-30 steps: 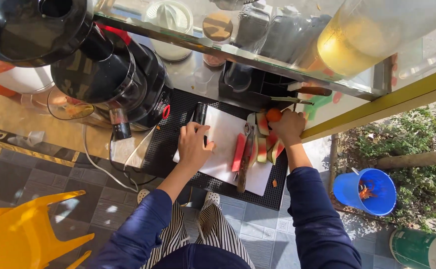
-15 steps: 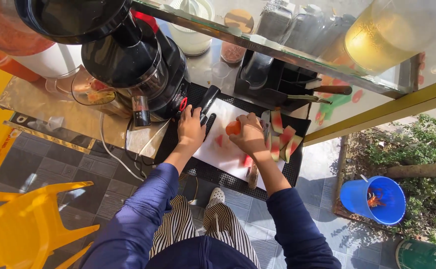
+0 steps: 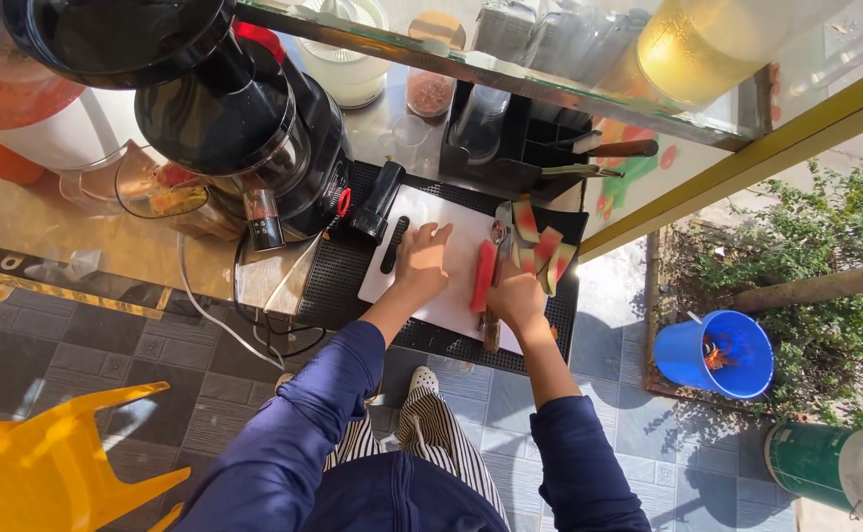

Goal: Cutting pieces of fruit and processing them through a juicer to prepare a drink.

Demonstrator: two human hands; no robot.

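At the counter's left end stands a black juicer [image 3: 244, 128], a clear jug [image 3: 160, 192] just beside it. Toward the middle, a white cutting board [image 3: 431, 296] lies on a black ridged mat [image 3: 338, 271]. Left hand [image 3: 419, 261] rests flat on the board, fingers spread, gripping nothing. A red watermelon strip [image 3: 483, 276] lies between the hands. Right hand [image 3: 517, 299] is closed round a knife handle [image 3: 491, 330] at the board's near edge. Cut watermelon pieces [image 3: 540, 251] sit at the board's right edge. Judgement: the fruit looks soft, wet and slippery, light per piece; best taken by the firmer rind side.
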